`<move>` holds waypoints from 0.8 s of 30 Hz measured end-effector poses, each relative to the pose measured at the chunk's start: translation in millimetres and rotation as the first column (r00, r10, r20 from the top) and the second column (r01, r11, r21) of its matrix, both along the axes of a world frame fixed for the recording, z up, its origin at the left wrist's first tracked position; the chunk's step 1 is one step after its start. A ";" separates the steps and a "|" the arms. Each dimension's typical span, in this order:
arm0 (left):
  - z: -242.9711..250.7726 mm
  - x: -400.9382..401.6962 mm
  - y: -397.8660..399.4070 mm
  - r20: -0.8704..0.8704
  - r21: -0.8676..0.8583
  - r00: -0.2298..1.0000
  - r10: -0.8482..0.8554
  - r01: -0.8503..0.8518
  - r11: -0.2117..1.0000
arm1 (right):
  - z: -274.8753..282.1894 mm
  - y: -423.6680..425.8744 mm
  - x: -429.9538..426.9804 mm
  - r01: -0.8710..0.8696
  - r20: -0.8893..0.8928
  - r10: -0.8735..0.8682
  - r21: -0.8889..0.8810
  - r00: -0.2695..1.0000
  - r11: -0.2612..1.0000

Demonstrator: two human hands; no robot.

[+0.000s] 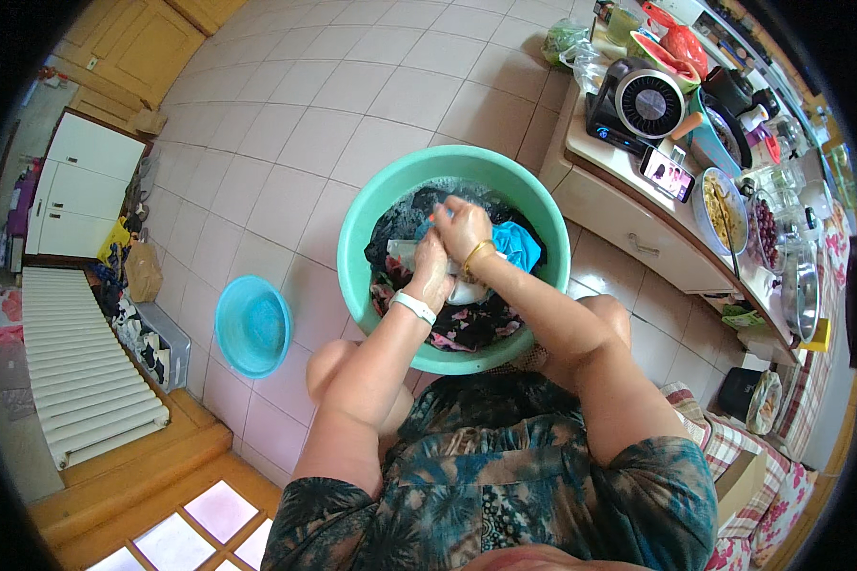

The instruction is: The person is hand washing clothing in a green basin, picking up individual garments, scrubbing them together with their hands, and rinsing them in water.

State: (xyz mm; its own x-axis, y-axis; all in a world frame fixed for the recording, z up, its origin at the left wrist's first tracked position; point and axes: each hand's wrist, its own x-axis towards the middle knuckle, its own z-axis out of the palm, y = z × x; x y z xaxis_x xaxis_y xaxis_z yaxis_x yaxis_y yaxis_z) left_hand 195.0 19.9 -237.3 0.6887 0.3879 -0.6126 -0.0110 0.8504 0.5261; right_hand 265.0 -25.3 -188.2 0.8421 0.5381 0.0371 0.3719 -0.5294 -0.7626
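A large green plastic tub (353,285) stands on the floor between my knees, holding soapy water and wet clothes. My left hand (432,264), with a white band at the wrist, is over the middle of the tub. Against it is my right hand (464,225), with a gold bracelet and bent fingers. Something small and orange shows at the fingertips; what it is I cannot tell. Pale cloth (468,291) lies under the hands. A bright blue cloth (518,246) is at the right, and dark floral fabric (475,325) lies nearest me. The palms are hidden.
A smaller blue basin (253,326) sits on the tiled floor at left. On the right, a counter bears a fan (650,103), a phone (666,175), a food bowl (720,210), grapes (765,228) and cut watermelon (660,57). A white radiator (89,357) stands far left, near shoes.
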 end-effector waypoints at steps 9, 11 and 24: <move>12.3 -14.5 13.7 0.050 -0.145 0.998 0.037 -0.030 0.989 | 7.5 -3.1 -27.0 -0.212 0.253 0.158 0.201 0.955 0.956; 16.4 -21.4 18.9 -0.001 0.085 1.000 -0.027 0.027 0.996 | 11.8 5.2 -1.4 -0.161 0.114 0.163 -0.022 0.980 0.987; -16.1 -44.3 72.0 -0.639 0.648 0.766 0.071 0.585 -0.488 | -35.2 1.1 58.8 -0.324 0.045 0.453 -0.635 0.891 0.701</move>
